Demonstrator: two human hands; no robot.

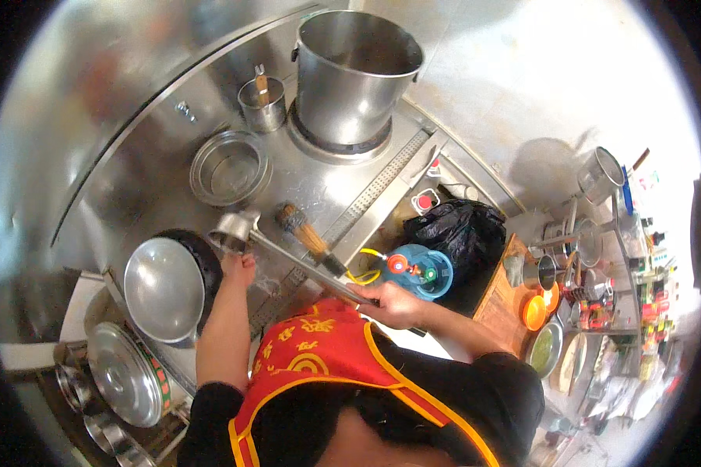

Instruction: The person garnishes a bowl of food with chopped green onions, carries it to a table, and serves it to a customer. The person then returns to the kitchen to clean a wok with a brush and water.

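My right hand (394, 305) grips the end of a long metal handle. At its far end is the deep steel bowl of a ladle (233, 227), held over the stainless steel stove top (309, 172). My left hand (238, 268) has its fingers curled at the lower edge of that bowl; blur hides the exact grip. Beside the handle lies a bamboo wok brush (309, 233) with dark, worn bristles. Beyond the ladle sits a round metal basin (229, 169). A metal wok or pan (165, 289) rests left of my left forearm.
A tall stockpot (350, 87) stands at the back, next to a small pot (263, 108) holding a wooden-handled utensil. Past the perforated drain strip (380, 184) are a blue gas cylinder (409, 257) and a black plastic bag (464, 233). A lidded pot (125, 373) stands lower left.
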